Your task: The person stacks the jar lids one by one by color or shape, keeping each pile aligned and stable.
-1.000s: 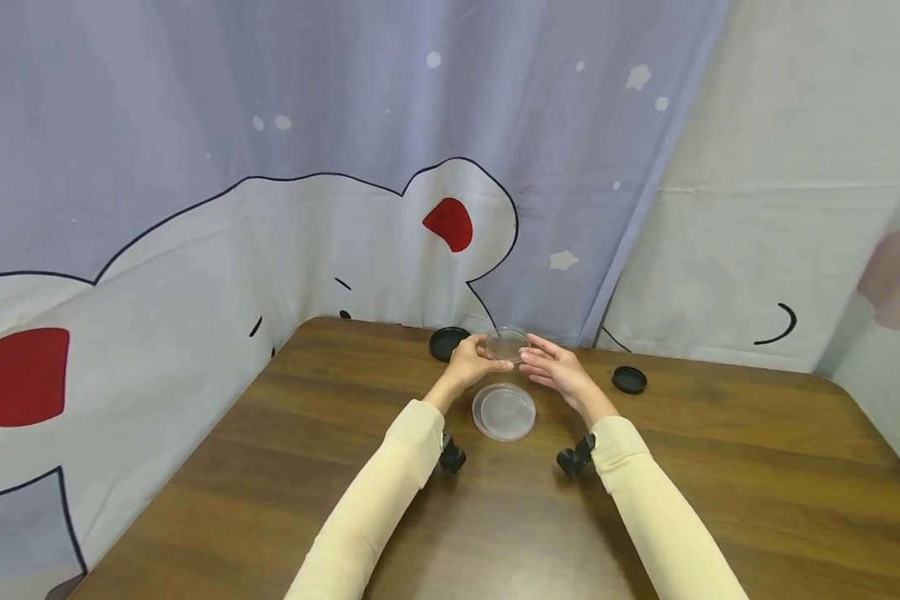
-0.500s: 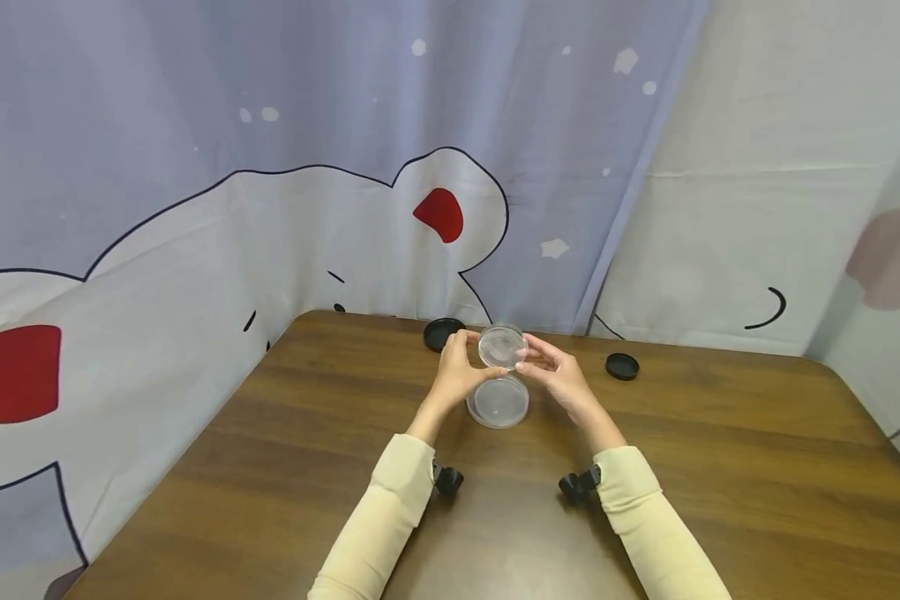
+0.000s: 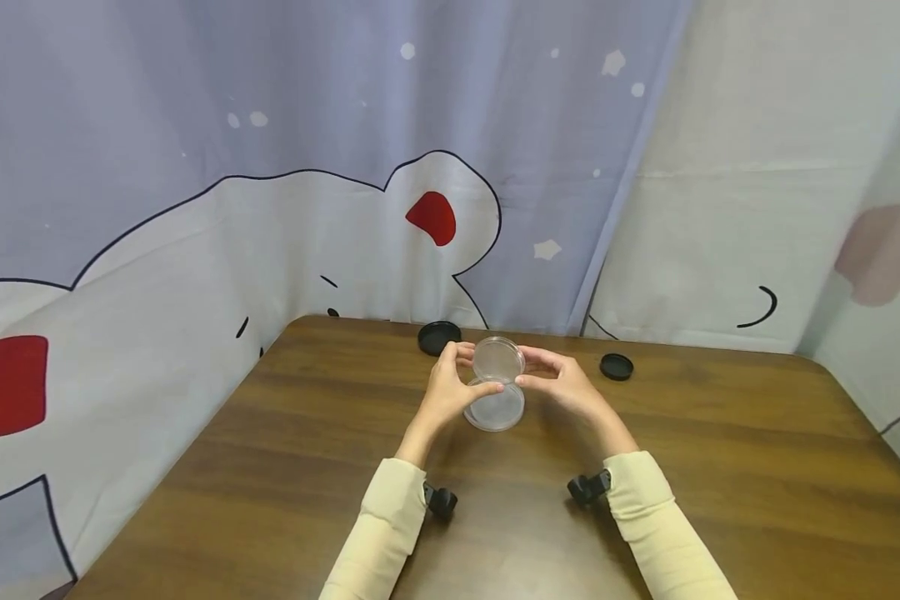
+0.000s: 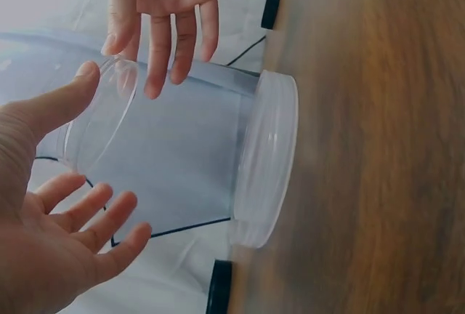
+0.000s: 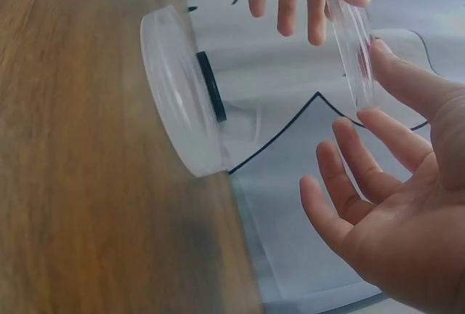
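Observation:
A clear round petri dish (image 3: pixel 498 358) is held up off the table, tilted toward the head camera. My left hand (image 3: pixel 447 392) pinches its left edge between thumb and index finger, the other fingers spread apart in the left wrist view. On the opposite edge, my right hand (image 3: pixel 564 387) pinches it the same way, as the right wrist view (image 5: pixel 399 176) also shows of the hand. Below the held dish, a wider clear dish (image 3: pixel 497 414) with a smaller circle visible inside lies flat on the table; the held dish overlaps its far part in the head view.
Near the table's back edge, a black round shallow dish or lid (image 3: pixel 439 338) lies behind my left hand. A smaller black one (image 3: pixel 617 367) lies to the right. The brown wooden table (image 3: pixel 285 467) meets a printed curtain (image 3: pixel 330 225) at the back.
The petri dish has come slightly nearer and tilted up more toward the head camera. My right thumb has moved onto its near edge. The wider dish and black pieces stay put.

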Demonstrator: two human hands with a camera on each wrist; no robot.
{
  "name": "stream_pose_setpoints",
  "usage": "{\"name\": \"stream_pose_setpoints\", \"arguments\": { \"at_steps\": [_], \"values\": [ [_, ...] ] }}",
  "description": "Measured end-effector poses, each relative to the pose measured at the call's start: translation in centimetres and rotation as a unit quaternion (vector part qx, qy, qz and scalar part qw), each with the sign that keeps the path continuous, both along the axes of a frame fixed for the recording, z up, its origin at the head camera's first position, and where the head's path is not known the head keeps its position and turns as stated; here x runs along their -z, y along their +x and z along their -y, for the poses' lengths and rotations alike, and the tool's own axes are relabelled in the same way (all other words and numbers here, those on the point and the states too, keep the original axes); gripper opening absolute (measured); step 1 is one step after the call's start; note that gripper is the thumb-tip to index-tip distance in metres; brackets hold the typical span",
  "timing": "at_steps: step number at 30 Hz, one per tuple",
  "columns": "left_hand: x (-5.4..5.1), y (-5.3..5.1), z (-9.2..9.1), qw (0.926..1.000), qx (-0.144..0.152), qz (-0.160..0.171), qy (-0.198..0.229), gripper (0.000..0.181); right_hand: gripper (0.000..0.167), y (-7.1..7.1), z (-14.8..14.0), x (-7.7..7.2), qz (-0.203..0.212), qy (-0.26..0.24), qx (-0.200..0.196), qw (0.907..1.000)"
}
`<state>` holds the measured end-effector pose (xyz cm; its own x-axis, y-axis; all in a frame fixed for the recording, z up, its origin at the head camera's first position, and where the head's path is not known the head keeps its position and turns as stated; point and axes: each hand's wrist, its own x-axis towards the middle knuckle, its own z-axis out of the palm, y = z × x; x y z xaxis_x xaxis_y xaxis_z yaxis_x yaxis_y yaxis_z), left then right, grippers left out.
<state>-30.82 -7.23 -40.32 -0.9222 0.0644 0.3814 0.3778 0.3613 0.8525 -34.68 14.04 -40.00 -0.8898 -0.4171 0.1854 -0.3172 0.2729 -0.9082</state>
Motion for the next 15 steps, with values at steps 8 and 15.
{"name": "stream_pose_setpoints", "arguments": {
  "at_steps": [8, 15],
  "values": [
    [1.0, 0.1, 0.3, 0.9988, 0.003, 0.008, -0.049, 0.066, 0.053, 0.0, 0.0, 1.1, 0.0, 0.032, -0.001, 0.9995],
    [1.4, -0.1, 0.6, 0.995, -0.011, 0.021, -0.097, 0.064, 0.053, -0.2, 0.0, 1.5, 0.0, 0.043, -0.01, 0.999]
  ]
}}
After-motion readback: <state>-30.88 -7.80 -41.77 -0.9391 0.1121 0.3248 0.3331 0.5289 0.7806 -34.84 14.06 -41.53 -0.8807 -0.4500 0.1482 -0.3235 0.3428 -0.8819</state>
